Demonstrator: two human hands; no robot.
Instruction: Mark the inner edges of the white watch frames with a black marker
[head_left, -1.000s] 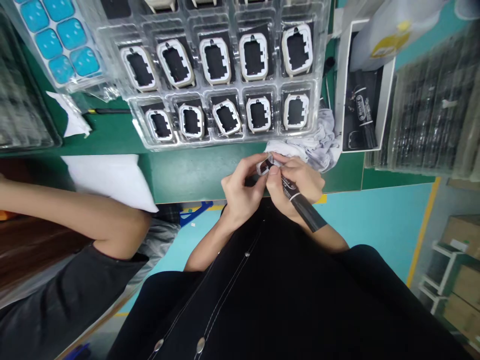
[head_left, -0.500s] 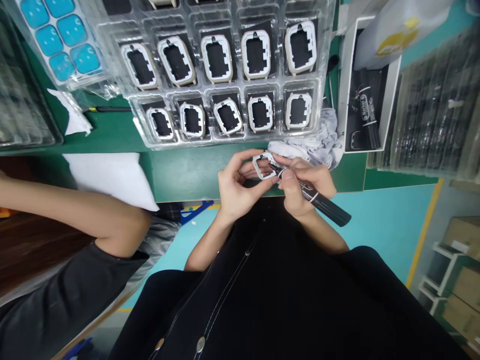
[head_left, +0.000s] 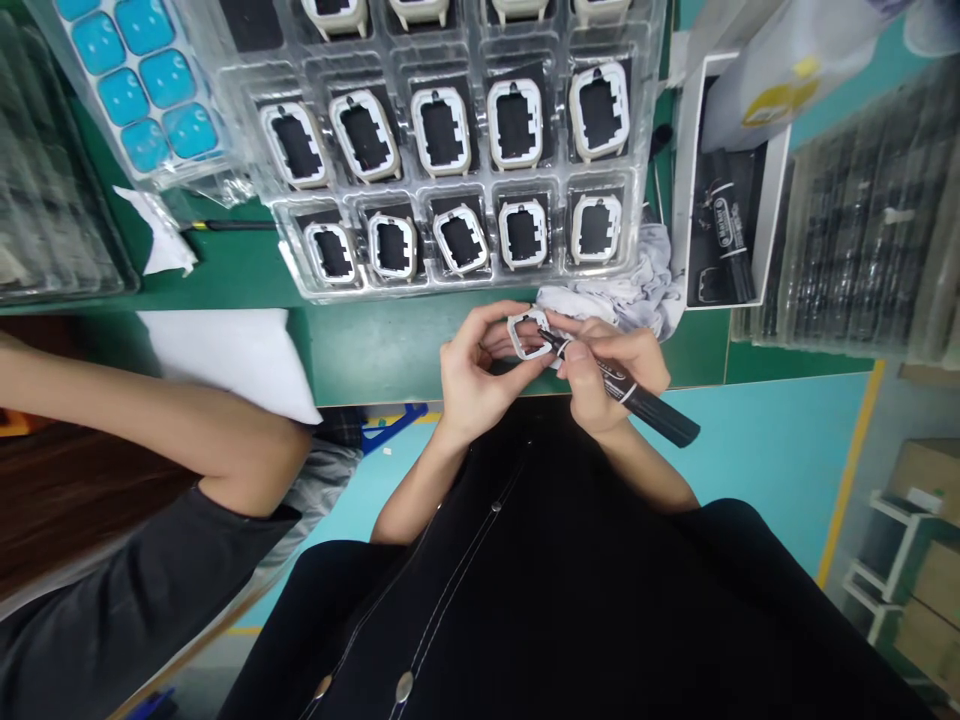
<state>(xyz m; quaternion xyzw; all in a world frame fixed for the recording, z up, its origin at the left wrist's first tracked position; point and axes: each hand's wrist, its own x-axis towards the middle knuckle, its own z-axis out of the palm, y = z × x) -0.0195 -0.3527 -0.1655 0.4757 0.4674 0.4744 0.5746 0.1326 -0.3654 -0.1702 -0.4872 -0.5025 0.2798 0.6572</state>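
Note:
My left hand [head_left: 480,372] grips a small white watch-case frame [head_left: 516,338] between thumb and fingers, just over the front edge of the green table. In my right hand [head_left: 600,375] is a black marker pen [head_left: 637,397], held like a pencil, its tip at the right inner edge of the frame. The fingers of my right hand also come close to the frame; whether they touch it is hard to see. Beyond my hands lies a clear plastic tray [head_left: 491,278] with more such frames, each in its own compartment on a black pad.
A crumpled grey cloth [head_left: 652,285] lies right of the tray. Past it stands a white box [head_left: 774,215] with another marker [head_left: 729,240] and a bottle. Stacked clear trays [head_left: 877,230] are at far right. A co-worker's arm [head_left: 172,415] reaches in from the left, beside a white sheet [head_left: 232,350].
The camera view has shifted slightly, so the tray sits a little lower in the picture. Both hands keep their hold, with the marker tip still at the frame.

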